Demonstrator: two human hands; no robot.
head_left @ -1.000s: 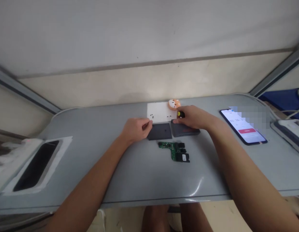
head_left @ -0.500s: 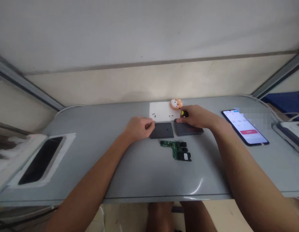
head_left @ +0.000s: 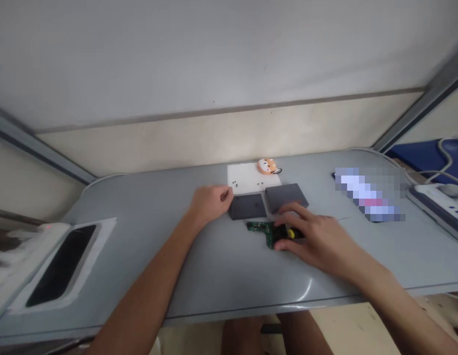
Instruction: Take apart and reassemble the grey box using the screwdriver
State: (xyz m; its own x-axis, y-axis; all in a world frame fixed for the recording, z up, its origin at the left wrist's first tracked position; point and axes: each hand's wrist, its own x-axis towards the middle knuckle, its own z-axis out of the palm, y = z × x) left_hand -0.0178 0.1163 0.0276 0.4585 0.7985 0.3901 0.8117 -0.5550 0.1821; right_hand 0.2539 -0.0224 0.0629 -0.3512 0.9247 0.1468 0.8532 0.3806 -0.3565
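My left hand rests on the grey table, fingers curled against the left edge of a dark flat cover. A second dark cover lies just to its right. My right hand is over the right end of a green circuit board and grips a small tool with a yellow and black handle. Behind the covers lies a white sheet with a few tiny black screws on it.
An orange and white cartoon keychain sits at the sheet's far right corner. A phone with a lit screen lies to the right, a white power strip beyond it. A dark phone on white foam is at the left.
My right hand has come back from the right cover, carrying the yellow-handled tool, and now covers the right end of the circuit board. The left hand has stayed by the left cover.
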